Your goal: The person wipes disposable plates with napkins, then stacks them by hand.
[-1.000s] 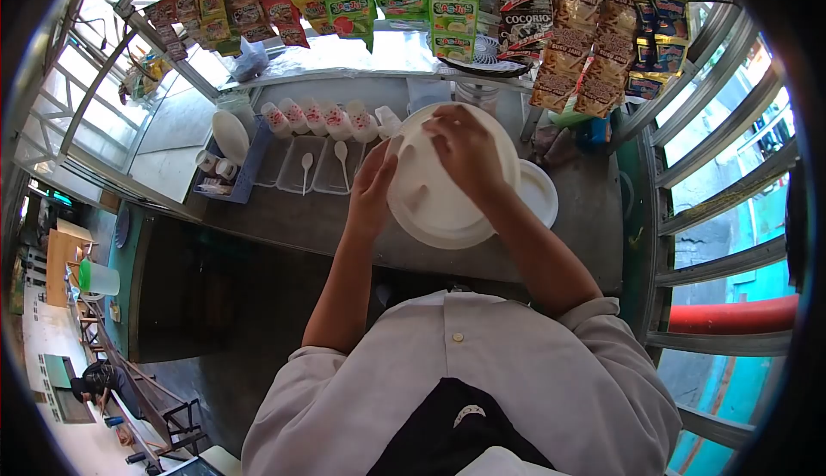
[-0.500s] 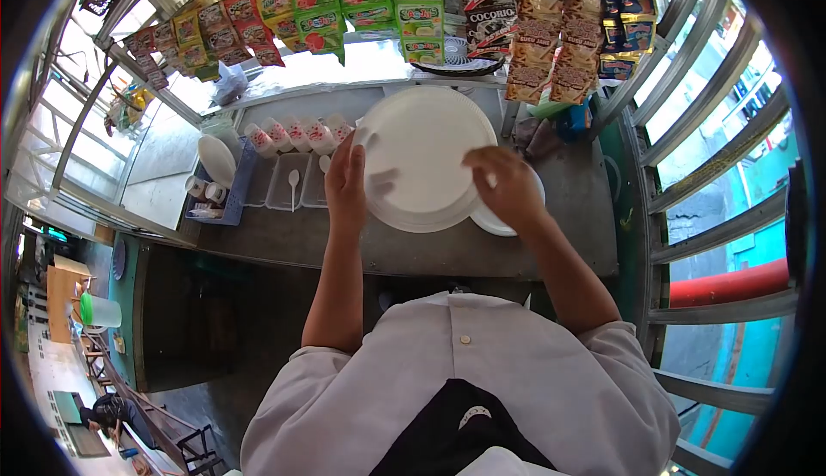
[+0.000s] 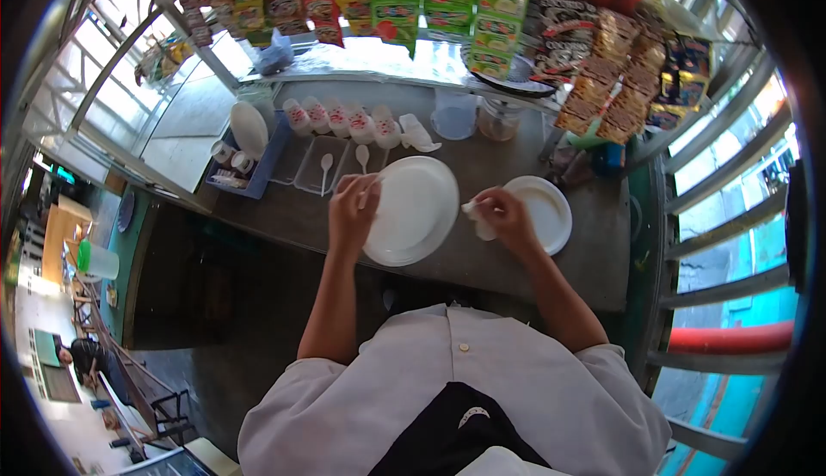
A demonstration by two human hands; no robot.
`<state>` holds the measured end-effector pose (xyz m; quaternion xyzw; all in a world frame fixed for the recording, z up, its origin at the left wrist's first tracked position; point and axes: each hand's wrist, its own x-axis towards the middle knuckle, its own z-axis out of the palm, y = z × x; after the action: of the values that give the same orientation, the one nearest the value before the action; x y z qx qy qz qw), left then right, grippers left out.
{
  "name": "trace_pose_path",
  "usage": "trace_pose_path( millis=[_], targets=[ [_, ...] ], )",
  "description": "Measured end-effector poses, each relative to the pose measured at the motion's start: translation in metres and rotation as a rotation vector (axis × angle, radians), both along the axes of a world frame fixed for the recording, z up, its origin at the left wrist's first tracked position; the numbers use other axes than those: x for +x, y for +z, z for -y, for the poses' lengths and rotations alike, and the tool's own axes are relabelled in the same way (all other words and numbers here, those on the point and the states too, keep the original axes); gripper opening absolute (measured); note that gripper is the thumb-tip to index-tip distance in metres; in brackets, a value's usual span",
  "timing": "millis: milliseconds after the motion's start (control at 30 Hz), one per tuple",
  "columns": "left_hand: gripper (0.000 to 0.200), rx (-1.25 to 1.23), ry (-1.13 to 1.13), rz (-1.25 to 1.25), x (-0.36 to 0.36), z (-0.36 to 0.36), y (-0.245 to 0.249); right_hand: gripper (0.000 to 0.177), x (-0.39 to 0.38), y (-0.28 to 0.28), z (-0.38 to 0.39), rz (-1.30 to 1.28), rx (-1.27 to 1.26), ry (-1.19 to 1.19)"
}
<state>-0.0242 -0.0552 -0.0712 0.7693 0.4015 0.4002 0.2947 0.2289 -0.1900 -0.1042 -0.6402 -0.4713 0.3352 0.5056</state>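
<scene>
My left hand (image 3: pixel 351 218) is closed on the left rim of a large white plate (image 3: pixel 416 211), which is tilted above the brown counter. To the right of that plate, my right hand (image 3: pixel 506 220) pinches a crumpled white tissue (image 3: pixel 483 227). The tissue is apart from the plate in my left hand. A second, smaller-looking white plate (image 3: pixel 551 214) lies on the counter just beyond my right hand, partly covered by the fingers.
White cups with red print (image 3: pixel 340 118) line the back, near clear trays (image 3: pixel 320 165) with white spoons. A blue basket (image 3: pixel 258 182) is at left. A clear tub (image 3: pixel 453 116) and a jar (image 3: pixel 499 120) stand behind. Snack sachets (image 3: pixel 396 3) hang above. Metal bars (image 3: pixel 727 235) flank the right.
The large plate has moved lower and tilted, away from above the smaller plate. My right hand has come off its face and shows the tissue. The camera view has shifted.
</scene>
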Motion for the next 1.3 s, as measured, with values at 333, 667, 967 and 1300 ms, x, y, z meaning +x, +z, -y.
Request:
trace_pose_path(
  millis=[333, 667, 967, 1300],
  targets=[
    [0.022, -0.146, 0.358, 0.152, -0.153, -0.030, 0.008, 0.021, 0.023, -0.080, -0.094, -0.954, -0.115, -0.204],
    [0.021, -0.196, 0.401, 0.205, -0.231, -0.085, 0.010, 0.031, -0.011, -0.104, -0.261, 0.616, 0.154, -0.298],
    [0.023, -0.312, 0.241, 0.292, -0.283, -0.159, 0.009, 0.031, -0.017, -0.149, -0.299, 0.317, -0.341, -0.386],
    [0.030, -0.342, -0.229, 0.146, -0.157, -0.214, 0.009, 0.018, -0.135, 0.066, -0.231, -0.307, 0.339, -0.052]
  ],
)
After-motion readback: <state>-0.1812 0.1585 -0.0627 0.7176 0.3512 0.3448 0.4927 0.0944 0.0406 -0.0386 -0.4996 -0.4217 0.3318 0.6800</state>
